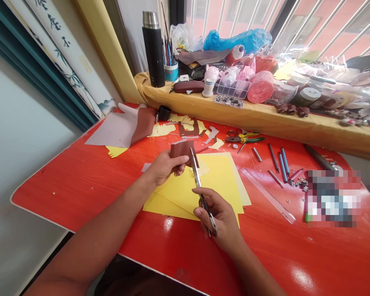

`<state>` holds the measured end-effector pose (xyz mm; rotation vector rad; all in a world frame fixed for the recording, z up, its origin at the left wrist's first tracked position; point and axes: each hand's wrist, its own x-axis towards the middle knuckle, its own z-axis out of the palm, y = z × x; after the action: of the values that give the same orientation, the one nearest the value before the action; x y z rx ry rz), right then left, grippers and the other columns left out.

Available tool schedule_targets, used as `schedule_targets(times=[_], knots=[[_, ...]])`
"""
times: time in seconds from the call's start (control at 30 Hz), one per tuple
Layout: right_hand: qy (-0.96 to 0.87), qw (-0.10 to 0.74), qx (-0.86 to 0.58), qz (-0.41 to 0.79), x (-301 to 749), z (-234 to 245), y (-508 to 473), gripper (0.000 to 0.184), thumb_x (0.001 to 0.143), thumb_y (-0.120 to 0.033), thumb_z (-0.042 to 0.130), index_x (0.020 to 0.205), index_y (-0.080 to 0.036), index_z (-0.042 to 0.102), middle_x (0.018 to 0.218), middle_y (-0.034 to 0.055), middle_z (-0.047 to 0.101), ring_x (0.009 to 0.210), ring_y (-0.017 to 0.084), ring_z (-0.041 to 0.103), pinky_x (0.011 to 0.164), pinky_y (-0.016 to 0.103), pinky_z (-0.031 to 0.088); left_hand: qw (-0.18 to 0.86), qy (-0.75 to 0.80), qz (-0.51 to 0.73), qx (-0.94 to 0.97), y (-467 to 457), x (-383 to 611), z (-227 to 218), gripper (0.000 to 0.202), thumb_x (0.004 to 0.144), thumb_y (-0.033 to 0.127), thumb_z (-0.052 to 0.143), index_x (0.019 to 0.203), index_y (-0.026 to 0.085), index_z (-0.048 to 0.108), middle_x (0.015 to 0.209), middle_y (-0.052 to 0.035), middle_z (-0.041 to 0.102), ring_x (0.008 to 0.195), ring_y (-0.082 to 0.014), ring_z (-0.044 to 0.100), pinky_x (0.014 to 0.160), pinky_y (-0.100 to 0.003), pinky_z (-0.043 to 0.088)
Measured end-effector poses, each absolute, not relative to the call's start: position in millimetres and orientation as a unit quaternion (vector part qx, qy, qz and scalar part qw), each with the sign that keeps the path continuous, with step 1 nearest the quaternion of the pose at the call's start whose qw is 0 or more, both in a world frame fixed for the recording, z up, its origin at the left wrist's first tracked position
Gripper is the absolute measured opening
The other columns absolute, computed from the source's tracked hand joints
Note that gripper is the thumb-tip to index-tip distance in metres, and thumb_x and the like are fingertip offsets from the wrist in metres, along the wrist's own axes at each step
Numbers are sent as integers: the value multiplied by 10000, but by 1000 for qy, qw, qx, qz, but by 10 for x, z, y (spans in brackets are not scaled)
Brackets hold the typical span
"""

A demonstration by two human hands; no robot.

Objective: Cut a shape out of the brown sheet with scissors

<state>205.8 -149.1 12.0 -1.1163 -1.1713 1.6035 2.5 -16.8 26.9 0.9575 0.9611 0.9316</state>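
Left hand (165, 167) pinching brown leather (181, 151), right hand (217, 220) gripping scissors (196, 174)

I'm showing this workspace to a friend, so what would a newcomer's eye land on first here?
The glossy red wood-grain table stands out first, with bright yellow card sheets at its centre. Above them, the left hand grips a small brown leather-like piece against long steel scissors held in the right hand. Behind, a tall black vacuum flask stands on a yellow-covered window ledge.
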Motion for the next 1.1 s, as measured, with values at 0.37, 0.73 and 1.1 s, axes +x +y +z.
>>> schedule_targets(times=[0.37,0.73,1.1], knots=[[-469,413,-448,639,2077,127,-1490,528,958,-579,862,1332,-226,741,678,-103,509,374,88,463,396,241,372,682,428,421,417,-153,32,232,427,681,431,986,742,184,643,562,17,589,497,-103,509,491,-254,359],[-476,441,-451,613,2082,101,-1511,476,974,-609,852,1254,-230,786,682,-82,529,366,97,496,395,250,364,631,455,495,387,-78,-50,196,428,694,441,989,782,183,659,582,24,588,525,-106,512,513,-256,383],[-409,507,-545,527,2172,151,-1371,530,957,-662,838,1229,-212,772,621,-118,450,361,106,498,373,243,411,688,382,324,525,-268,30,198,359,846,477,934,877,175,744,606,-1,623,499,-122,522,481,-264,406]])
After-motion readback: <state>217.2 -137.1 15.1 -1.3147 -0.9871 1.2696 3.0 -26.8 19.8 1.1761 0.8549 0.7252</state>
